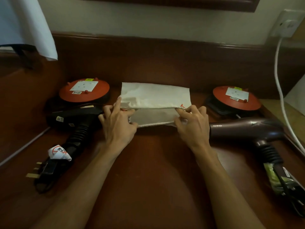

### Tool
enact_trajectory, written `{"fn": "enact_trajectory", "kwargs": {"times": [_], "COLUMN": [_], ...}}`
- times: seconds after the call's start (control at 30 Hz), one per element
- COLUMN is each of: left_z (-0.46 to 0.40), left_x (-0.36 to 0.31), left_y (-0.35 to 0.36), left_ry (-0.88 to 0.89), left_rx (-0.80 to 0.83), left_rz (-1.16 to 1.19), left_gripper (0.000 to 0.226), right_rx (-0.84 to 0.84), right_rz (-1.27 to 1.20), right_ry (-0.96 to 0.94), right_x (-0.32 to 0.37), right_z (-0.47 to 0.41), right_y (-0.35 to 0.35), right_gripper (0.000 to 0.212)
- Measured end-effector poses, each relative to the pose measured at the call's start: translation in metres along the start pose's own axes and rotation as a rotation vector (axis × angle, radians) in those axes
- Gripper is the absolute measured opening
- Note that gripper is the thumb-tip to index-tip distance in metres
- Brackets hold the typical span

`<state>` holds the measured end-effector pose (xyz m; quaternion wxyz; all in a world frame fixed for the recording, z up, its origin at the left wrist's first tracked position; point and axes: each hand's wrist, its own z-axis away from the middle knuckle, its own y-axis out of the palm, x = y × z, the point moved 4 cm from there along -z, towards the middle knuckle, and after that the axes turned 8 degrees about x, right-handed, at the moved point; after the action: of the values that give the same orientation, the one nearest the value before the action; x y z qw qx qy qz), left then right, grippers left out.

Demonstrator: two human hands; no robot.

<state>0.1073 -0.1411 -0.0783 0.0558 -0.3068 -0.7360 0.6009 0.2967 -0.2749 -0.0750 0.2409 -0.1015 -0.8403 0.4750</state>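
A pale cloth drawstring bag [155, 96] lies flat on the dark wooden desk [158, 162], its open mouth facing me. My left hand [118, 123] pinches the left end of the mouth's hem. The right end of the mouth, beside a short red cord [182, 105], is pinched by my right hand [193, 124]. Between my hands the upper layer is lifted off the lower one, so the mouth gapes a little.
A black hair dryer [77, 116] with its cord and three-pin plug [42, 172] lies at the left. A brown hair dryer [247, 129] lies at the right. Two red extension reels [84, 90] [236, 98] sit behind. A white cable [280, 90] hangs from a wall socket [287, 23].
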Motion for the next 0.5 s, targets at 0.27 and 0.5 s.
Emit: {"fn": "enact_trajectory", "kwargs": {"times": [0.27,0.5], "left_z": [-0.007,-0.005], "left_x": [0.015,0.013], "left_y": [-0.005,-0.012], "left_ry": [-0.139,-0.040], "left_rx": [-0.192,-0.142], "left_rz": [0.193,0.195], "left_gripper": [0.029,0.045], "right_rx": [0.136,0.061], "right_rz": [0.030,-0.122], "right_ry": [0.020,-0.020], "right_x": [-0.002,-0.010], "right_z": [-0.003,0.000], "right_y": [0.004,-0.007], "right_gripper": [0.052,0.039]}}
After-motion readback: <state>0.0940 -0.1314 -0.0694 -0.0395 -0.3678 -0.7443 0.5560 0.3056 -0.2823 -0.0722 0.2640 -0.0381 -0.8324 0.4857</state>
